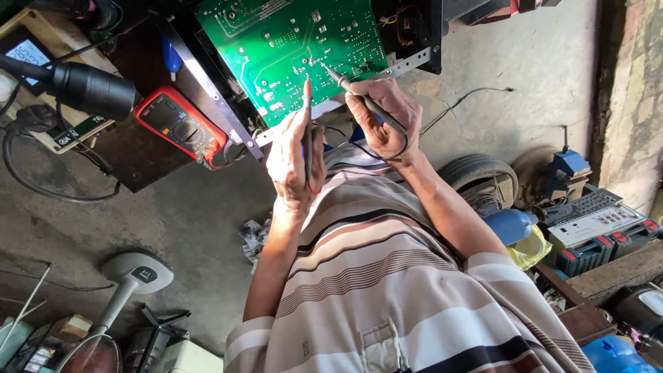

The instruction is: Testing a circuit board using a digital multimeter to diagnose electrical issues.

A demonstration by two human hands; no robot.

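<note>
Holding two slim probes against a green circuit board, you work with both hands raised in front of your striped shirt. Your left hand pinches the red probe between thumb and curled fingers, its tip touching the lower edge of the board. Your right hand grips the black probe the same way, fingers wrapped around its shaft, the metal point resting on the board a little further right. The board is bright green, crossed with pale traces and dotted with solder points, and sits inside a dark metal frame. Just left of it lies a red multimeter with a dark face, leads trailing from it. A black cylindrical tool juts in from the left. The floor is bare grey concrete, cluttered with a fan base, a tyre and toolboxes.
</note>
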